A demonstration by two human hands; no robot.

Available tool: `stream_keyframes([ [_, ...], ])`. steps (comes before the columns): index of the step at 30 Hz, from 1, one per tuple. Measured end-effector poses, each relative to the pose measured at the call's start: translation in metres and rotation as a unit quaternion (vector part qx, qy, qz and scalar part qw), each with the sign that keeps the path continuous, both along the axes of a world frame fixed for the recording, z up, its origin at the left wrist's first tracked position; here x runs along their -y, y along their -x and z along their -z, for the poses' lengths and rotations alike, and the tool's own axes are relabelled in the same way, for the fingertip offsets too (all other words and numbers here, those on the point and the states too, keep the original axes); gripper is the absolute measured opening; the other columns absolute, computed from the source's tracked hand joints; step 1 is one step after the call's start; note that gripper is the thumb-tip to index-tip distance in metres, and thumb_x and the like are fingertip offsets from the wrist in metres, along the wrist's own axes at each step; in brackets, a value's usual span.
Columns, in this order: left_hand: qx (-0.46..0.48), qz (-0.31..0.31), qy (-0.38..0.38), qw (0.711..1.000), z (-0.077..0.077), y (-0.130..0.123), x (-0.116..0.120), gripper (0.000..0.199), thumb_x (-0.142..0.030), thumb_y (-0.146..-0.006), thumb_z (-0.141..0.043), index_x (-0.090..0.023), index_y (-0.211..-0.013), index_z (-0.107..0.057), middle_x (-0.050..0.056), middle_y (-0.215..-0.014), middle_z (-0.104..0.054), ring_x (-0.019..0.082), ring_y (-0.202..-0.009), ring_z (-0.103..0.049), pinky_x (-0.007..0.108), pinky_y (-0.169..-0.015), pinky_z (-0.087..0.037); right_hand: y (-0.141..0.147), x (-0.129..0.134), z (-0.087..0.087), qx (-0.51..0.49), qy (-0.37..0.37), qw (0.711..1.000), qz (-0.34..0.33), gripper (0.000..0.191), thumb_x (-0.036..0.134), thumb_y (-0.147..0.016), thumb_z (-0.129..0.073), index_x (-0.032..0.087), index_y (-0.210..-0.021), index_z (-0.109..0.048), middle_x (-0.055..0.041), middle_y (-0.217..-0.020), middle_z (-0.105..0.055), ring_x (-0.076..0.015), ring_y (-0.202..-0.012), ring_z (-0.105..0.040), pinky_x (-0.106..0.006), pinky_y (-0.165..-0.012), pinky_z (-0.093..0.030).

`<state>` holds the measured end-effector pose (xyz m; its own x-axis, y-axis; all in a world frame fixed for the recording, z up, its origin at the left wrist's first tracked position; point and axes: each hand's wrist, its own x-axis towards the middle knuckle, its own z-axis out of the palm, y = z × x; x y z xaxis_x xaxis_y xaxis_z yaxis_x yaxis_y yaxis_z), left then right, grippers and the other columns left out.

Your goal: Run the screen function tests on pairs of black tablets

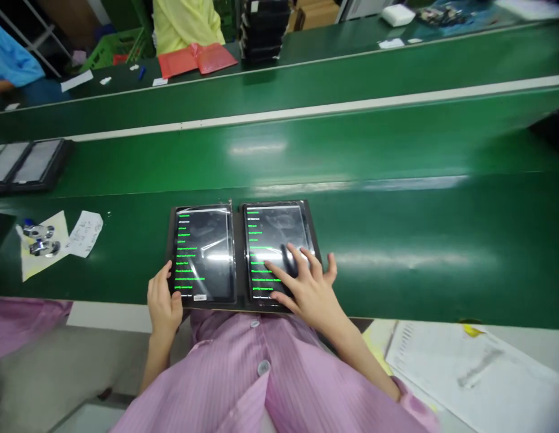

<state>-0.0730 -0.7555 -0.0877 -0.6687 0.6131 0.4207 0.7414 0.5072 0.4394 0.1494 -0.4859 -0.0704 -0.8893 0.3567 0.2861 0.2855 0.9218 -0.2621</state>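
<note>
Two tablets lie side by side in a black tray at the front of the green bench. Lists of mostly green text lines show on the dark screens of the left tablet (204,246) and the right tablet (279,225). My left hand (162,304) rests against the left edge of the tray (239,264), its fingers stretched along the side and its thumb at the front corner. Over the right tablet my right hand (308,288) is spread open, with fingertips at the screen; whether every finger touches cannot be told.
Another tray (40,162) with two pale panels sits at the left. Small metal parts (44,240) lie on yellow paper beside a handwritten note (85,233). Papers (469,373) lie below the bench edge at right. Across the bench are red bags (198,59), a black stack (263,30) and people's sleeves.
</note>
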Motion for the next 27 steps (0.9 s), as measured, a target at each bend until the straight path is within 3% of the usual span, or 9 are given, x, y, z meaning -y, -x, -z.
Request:
stream_keyframes([
  [2, -0.002, 0.004, 0.007, 1.0, 0.0, 0.001, 0.0, 0.066, -0.056, -0.104, -0.022, -0.013, -0.149, -0.043, 0.019, -0.134, -0.058, 0.03, -0.109, -0.057, 0.045, -0.094, -0.045, -0.002, -0.005, -0.002, -0.026, 0.0, 1.0, 0.015, 0.06, 0.074, -0.099, -0.027, 0.041, -0.142, -0.055, -0.0116, -0.159, -0.024, -0.0416, -0.138, -0.031, -0.074, -0.111, -0.006],
  [6, 0.035, 0.002, 0.036, 0.999, -0.006, 0.006, 0.0, 0.061, -0.056, -0.103, -0.025, -0.019, -0.139, -0.057, 0.016, -0.128, -0.059, 0.029, -0.112, -0.056, 0.044, -0.095, -0.045, -0.014, -0.021, -0.003, -0.092, -0.024, 0.995, 0.039, 0.06, 0.067, -0.102, -0.032, 0.04, -0.155, -0.032, -0.0131, -0.16, -0.018, -0.0441, -0.139, -0.028, -0.074, -0.11, -0.01],
  [11, 0.098, -0.007, -0.007, 0.995, -0.011, 0.011, -0.001, 0.078, -0.066, -0.1, -0.019, -0.015, -0.158, -0.025, 0.017, -0.126, -0.059, 0.025, -0.097, -0.057, 0.043, -0.089, -0.047, -0.021, -0.031, 0.001, -0.123, -0.023, 0.989, 0.077, 0.072, 0.061, -0.1, -0.042, 0.032, -0.16, -0.016, -0.0172, -0.155, -0.025, -0.0473, -0.134, -0.033, -0.076, -0.109, -0.01],
  [16, 0.072, -0.005, 0.023, 0.997, -0.012, 0.011, -0.005, 0.076, -0.065, -0.1, -0.017, -0.015, -0.154, -0.034, 0.016, -0.122, -0.058, 0.026, -0.097, -0.055, 0.044, -0.088, -0.046, -0.01, -0.025, 0.001, -0.04, -0.006, 0.995, 0.088, 0.06, 0.057, -0.101, -0.04, 0.032, -0.156, -0.032, -0.0162, -0.147, -0.038, -0.0435, -0.13, -0.037, -0.074, -0.111, -0.009],
  [21, 0.057, 0.004, 0.046, 0.997, -0.014, 0.012, -0.006, 0.07, -0.061, -0.102, -0.019, -0.015, -0.153, -0.038, 0.017, -0.125, -0.055, 0.028, -0.104, -0.054, 0.043, -0.089, -0.046, 0.003, -0.02, 0.0, 0.029, -0.01, 0.998, 0.058, 0.051, 0.06, -0.103, -0.036, 0.034, -0.145, -0.05, -0.0155, -0.151, -0.034, -0.0416, -0.133, -0.033, -0.075, -0.11, -0.009],
  [27, 0.063, -0.002, 0.046, 0.997, -0.013, 0.011, -0.013, 0.071, -0.062, -0.102, -0.019, -0.016, -0.154, -0.035, 0.019, -0.134, -0.048, 0.03, -0.116, -0.052, 0.048, -0.099, -0.043, 0.014, -0.017, -0.002, 0.037, -0.022, 0.998, 0.04, 0.052, 0.064, -0.102, -0.038, 0.033, -0.14, -0.054, -0.0164, -0.153, -0.031, -0.0416, -0.134, -0.032, -0.076, -0.109, -0.007],
])
